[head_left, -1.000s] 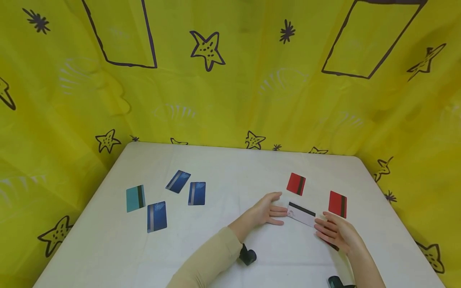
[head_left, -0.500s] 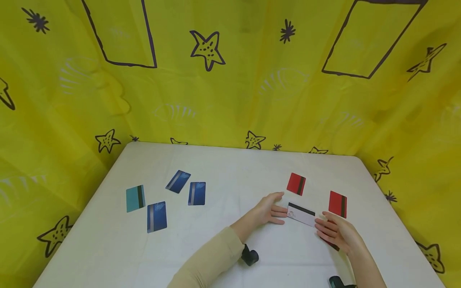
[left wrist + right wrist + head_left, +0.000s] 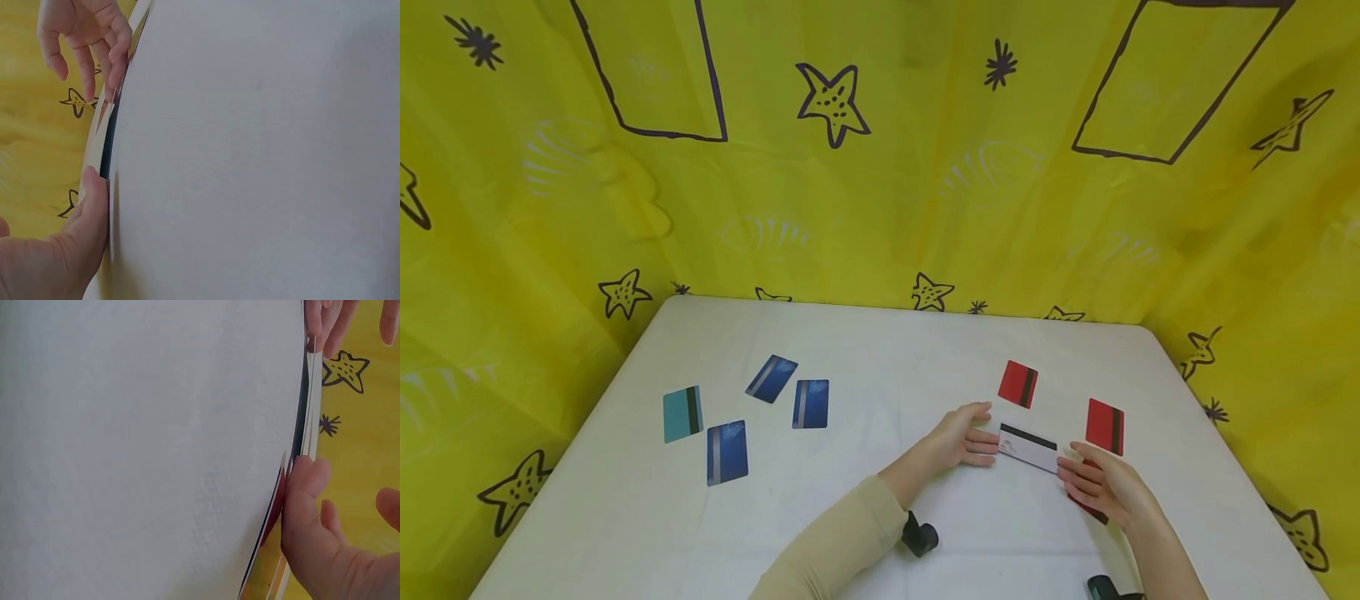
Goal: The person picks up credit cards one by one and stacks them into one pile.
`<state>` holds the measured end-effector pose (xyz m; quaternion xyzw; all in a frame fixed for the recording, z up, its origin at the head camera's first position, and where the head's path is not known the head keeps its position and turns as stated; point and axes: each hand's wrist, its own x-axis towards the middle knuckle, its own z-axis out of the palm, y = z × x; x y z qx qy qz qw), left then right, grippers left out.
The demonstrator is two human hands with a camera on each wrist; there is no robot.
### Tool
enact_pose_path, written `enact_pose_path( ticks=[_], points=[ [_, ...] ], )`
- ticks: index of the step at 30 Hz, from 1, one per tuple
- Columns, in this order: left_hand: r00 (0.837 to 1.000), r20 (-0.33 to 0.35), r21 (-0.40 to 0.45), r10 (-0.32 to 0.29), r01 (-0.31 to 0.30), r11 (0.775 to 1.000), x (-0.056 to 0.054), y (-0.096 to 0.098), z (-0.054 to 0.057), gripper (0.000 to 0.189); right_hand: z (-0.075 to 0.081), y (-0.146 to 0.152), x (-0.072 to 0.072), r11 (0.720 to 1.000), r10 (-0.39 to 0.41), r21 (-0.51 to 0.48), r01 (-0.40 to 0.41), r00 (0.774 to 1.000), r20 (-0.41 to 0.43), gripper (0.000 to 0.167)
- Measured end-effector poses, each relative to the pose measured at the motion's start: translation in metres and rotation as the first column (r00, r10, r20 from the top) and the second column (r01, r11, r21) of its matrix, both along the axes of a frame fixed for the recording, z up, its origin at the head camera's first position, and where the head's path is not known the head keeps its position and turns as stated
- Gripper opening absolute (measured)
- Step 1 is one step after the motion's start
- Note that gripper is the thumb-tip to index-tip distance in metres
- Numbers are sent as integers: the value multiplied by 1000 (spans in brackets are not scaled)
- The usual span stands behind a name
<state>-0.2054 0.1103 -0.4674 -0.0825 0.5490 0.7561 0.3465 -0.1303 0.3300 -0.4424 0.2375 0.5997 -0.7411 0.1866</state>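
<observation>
A white card with a dark stripe [image 3: 1027, 447] lies on the table between my two hands. At its left end are the fingertips of my left hand [image 3: 958, 437], with the fingers stretched out and the thumb apart. My right hand [image 3: 1108, 483] has its fingertips right at the card's other end, fingers loosely bent and thumb raised. Partly hidden below the right hand is a red card [image 3: 1088, 508]. Two more red cards lie close by, one red card [image 3: 1018, 384] behind the white card and another red card [image 3: 1105, 426] behind the right hand.
On the left side of the white table [image 3: 887, 350] lie a teal card [image 3: 677, 415] and several blue cards, such as one blue card [image 3: 727, 452] nearest the front. A yellow patterned curtain [image 3: 880, 192] surrounds the table's back and sides. Dark wrist cameras hang below both wrists.
</observation>
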Motion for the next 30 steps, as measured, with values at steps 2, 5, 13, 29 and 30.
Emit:
enact_pose_path(
  ticks=[2, 5, 13, 29, 30],
  points=[
    [1000, 3, -4, 1, -1, 1000, 0, 0, 1, 55, 1, 1, 0, 1000, 18, 16, -19, 1000, 14, 38],
    [1000, 3, -5, 2, -2, 1000, 0, 0, 2, 55, 3, 1, 0, 999, 37, 18, -37, 999, 17, 42],
    [999, 33, 9, 39, -40, 999, -1, 0, 0, 54, 2, 1, -1, 996, 19, -91, -18, 1000, 6, 18],
    [995, 39, -23, -92, 93, 995, -2, 1, -2, 51, -4, 3, -6, 984, 128, -126, -127, 992, -1, 33],
    [995, 39, -22, -96, 97, 995, -2, 2, -2, 50, -4, 2, -7, 984, 124, -129, -123, 992, 2, 33]
  ],
)
